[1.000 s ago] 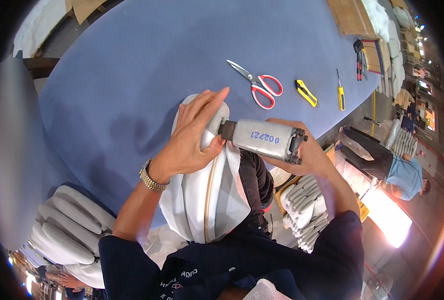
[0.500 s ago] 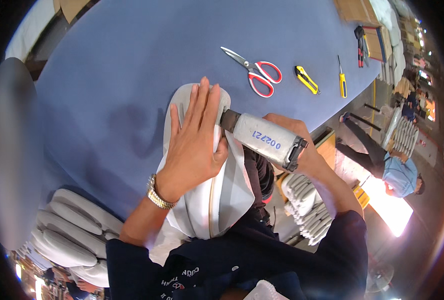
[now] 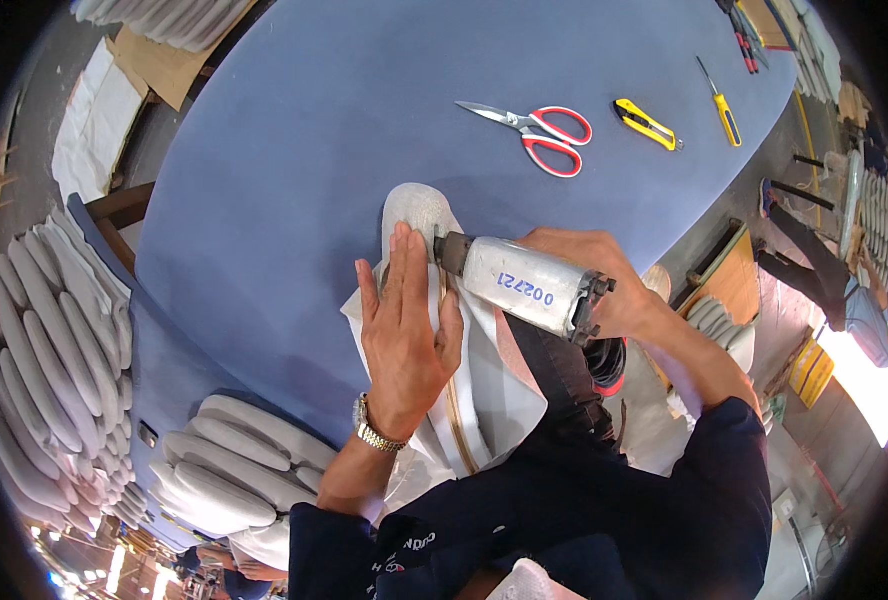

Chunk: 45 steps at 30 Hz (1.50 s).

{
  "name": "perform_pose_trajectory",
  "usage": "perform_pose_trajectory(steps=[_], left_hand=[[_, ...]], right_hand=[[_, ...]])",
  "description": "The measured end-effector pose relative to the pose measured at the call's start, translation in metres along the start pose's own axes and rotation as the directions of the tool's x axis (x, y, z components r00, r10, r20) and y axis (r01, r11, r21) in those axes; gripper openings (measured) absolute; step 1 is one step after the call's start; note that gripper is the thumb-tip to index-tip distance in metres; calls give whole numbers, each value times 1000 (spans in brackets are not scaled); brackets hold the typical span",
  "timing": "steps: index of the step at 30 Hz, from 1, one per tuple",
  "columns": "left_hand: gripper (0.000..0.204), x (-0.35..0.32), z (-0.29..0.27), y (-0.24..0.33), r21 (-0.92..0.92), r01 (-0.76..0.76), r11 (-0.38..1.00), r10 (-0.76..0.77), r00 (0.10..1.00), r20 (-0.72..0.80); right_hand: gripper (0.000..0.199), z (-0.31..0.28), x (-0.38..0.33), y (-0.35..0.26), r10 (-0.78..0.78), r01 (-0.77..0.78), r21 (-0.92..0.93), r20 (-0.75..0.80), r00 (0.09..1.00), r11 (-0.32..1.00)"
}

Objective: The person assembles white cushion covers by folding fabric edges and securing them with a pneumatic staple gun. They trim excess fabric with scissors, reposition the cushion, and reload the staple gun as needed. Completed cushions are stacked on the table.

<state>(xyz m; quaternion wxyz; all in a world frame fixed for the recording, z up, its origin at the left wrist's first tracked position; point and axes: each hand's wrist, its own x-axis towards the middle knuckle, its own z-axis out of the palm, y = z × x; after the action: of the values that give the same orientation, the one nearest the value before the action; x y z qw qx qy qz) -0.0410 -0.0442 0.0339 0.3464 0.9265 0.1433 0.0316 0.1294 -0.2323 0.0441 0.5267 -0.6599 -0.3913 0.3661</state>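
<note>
Left hand flat on white padded piece, right hand gripping pneumatic tool

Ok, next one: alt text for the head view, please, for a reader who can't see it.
A person's left hand presses flat on a white padded piece at the edge of a blue table, while the right hand grips a silver handheld power tool against it. Red-handled scissors, a yellow utility knife and a yellow-handled screwdriver lie farther back.

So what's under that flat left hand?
The left hand presses on a white padded piece lying on the blue table. The part beneath the palm is covered.
</note>
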Motion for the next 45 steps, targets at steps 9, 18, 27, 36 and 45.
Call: perform_pose_trajectory(steps=[9,18,27,36,45], left_hand=[[58,-3,7,-5,-127,-37,991,14,983,-183],[60,-4,4,-10,-168,-35,985,0,978,-209],[54,0,5,-17,-132,-65,989,31,969,-247],[56,0,0,-7,-56,10,998,-22,974,-224],[44,109,-35,-26,-617,25,786,42,995,93]], right_hand=[[59,-1,1,1,-12,11,33,45,999,999],[61,2,12,-25,170,-160,-106,89,982,981],[51,-3,32,-40,266,-229,-262,115,957,938],[53,-10,-34,-7,96,-114,-183,-103,990,977],[66,-8,-117,94,223,-606,-479,-638,737,634]])
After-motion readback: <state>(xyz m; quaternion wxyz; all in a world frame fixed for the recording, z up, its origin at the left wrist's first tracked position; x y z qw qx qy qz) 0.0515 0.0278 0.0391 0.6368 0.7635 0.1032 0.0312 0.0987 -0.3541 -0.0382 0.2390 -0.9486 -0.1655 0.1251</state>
